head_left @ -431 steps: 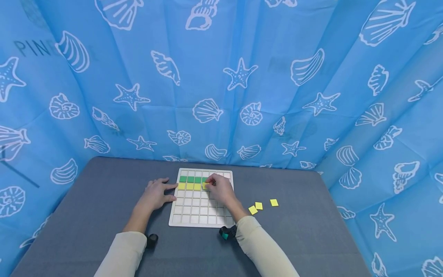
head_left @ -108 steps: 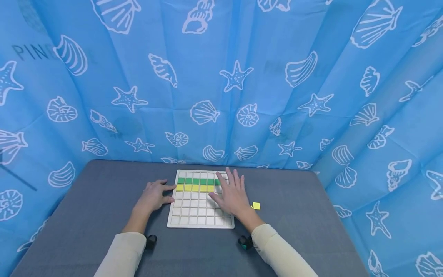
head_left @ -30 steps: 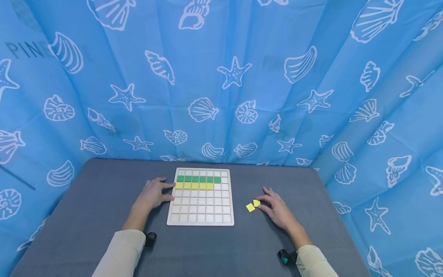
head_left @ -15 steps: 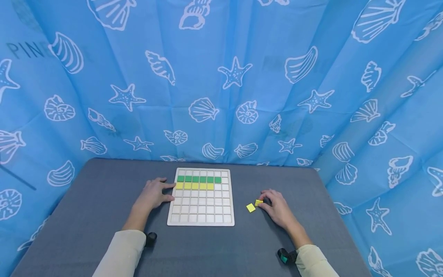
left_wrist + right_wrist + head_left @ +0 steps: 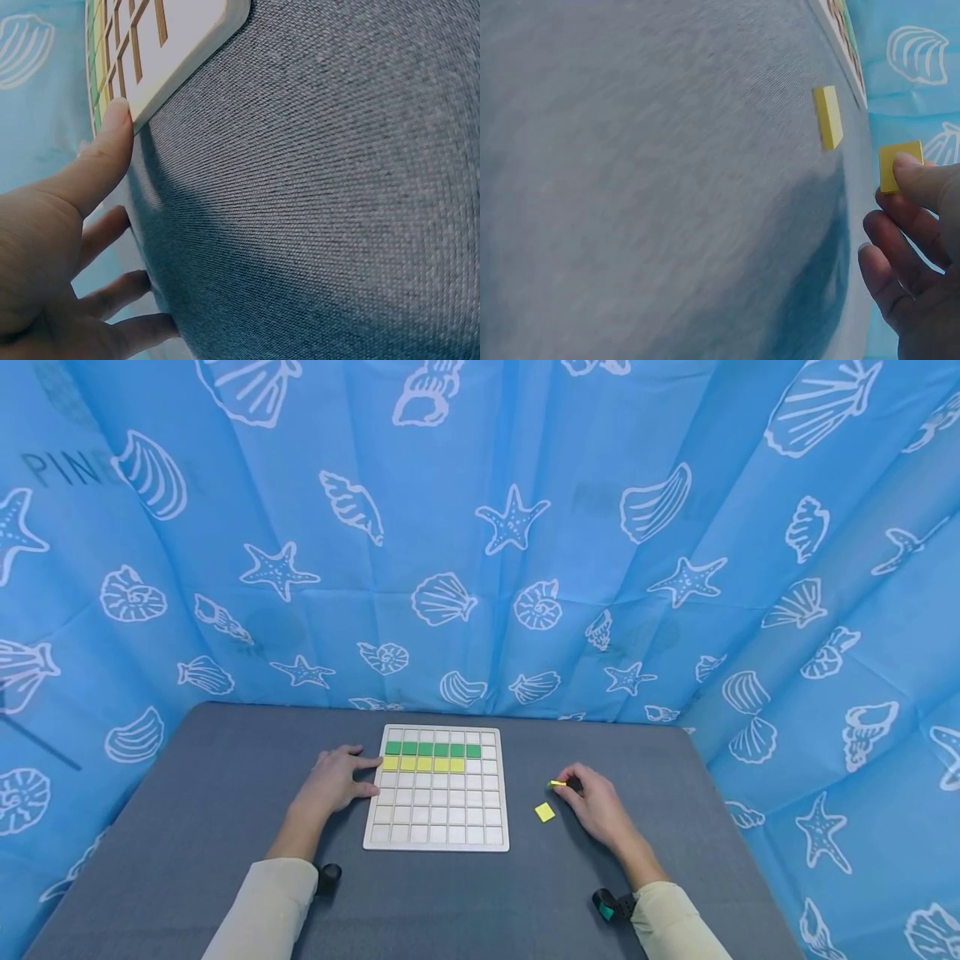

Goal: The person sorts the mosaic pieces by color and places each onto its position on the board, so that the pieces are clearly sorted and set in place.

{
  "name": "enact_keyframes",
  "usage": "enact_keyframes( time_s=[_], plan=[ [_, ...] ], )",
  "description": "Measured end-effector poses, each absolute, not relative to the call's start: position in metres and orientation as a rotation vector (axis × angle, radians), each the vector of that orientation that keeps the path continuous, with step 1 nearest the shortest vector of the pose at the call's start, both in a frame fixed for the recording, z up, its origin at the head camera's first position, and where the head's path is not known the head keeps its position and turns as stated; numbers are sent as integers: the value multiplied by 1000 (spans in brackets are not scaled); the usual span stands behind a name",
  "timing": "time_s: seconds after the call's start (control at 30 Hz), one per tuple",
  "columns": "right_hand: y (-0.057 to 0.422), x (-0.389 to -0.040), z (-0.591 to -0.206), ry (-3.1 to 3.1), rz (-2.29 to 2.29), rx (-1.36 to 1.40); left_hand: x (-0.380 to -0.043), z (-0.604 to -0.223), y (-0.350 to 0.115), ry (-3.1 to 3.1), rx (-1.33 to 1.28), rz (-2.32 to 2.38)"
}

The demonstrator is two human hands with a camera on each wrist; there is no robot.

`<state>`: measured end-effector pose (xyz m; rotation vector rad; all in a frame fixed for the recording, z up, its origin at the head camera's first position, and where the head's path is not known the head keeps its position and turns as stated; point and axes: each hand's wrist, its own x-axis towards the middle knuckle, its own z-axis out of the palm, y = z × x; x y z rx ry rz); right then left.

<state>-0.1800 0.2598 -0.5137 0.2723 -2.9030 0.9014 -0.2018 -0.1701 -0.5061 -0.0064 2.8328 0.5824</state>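
A white grid board [image 5: 437, 835] lies on the grey table, with a row of green square tiles [image 5: 441, 750] and below it a row of yellow ones [image 5: 423, 765]. At the board's left edge rests my left hand [image 5: 332, 783]; its thumb touches the rim in the left wrist view, fingers spread. To the right of the board, my right hand [image 5: 597, 806] pinches a yellow square tile [image 5: 887, 169] between thumb and forefinger, raised off the cloth. One loose yellow tile [image 5: 544, 812] lies flat between the board and that hand.
Grey cloth [image 5: 450, 902] covers the table. A blue curtain [image 5: 480, 635] with white shell and starfish prints hangs behind it and along both sides. Black bands with small devices [image 5: 613, 906] sit at the wrists.
Earlier my right hand was over the board; then it moved right to the loose tiles. In the last second it has picked one up and tilted it. The left hand has stayed at the board's edge.
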Motion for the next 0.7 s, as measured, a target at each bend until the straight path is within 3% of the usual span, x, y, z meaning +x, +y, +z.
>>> enact_keyframes(
  time_s=[0.7],
  plan=[
    [216, -199, -500, -2855, 1046, 303, -199, -502, -170, 2838, -7, 618]
  ],
)
